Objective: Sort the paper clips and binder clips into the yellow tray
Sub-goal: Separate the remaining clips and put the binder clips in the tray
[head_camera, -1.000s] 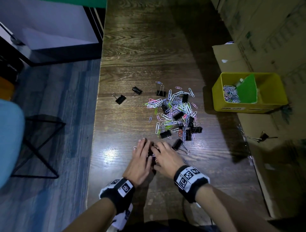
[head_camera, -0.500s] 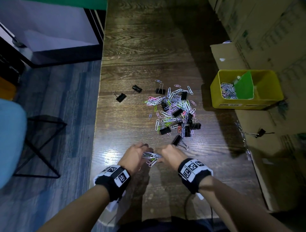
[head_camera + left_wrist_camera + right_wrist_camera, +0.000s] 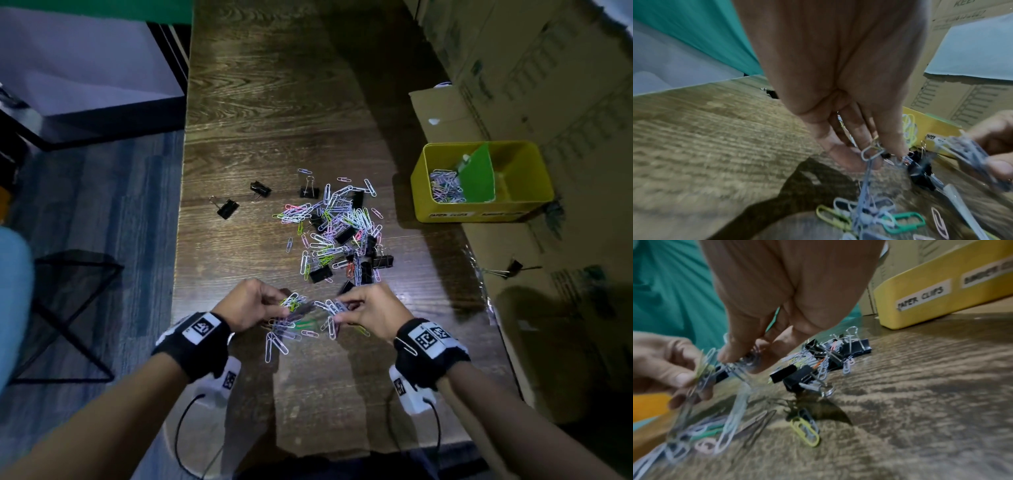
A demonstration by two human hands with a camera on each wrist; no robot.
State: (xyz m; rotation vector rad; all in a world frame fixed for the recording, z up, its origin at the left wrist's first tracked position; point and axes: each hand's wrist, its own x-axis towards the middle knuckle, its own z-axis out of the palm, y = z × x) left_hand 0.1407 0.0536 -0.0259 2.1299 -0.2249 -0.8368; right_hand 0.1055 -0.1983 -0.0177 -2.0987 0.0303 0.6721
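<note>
My left hand (image 3: 285,308) pinches a bunch of coloured paper clips (image 3: 295,303) just above the table. My right hand (image 3: 338,310) pinches another bunch (image 3: 329,306) close beside it. In the left wrist view, clips (image 3: 872,151) dangle in a chain from my left fingers (image 3: 892,139). Loose clips (image 3: 276,342) lie under the hands. The main pile of paper clips and black binder clips (image 3: 339,229) lies beyond the hands. The yellow tray (image 3: 479,214) stands at the right with a green divider (image 3: 478,178); paper clips (image 3: 445,185) fill its left compartment.
Three black binder clips (image 3: 227,208) (image 3: 260,188) (image 3: 309,192) lie apart, left of the pile. Another binder clip (image 3: 512,267) sits on the cardboard at the right. Cardboard boxes (image 3: 548,85) line the right side. The table's left edge (image 3: 178,260) drops to the floor.
Both hands lifted off the table with paper clips pinched in them and drew slightly apart. Some clips now hang from or lie under the hands.
</note>
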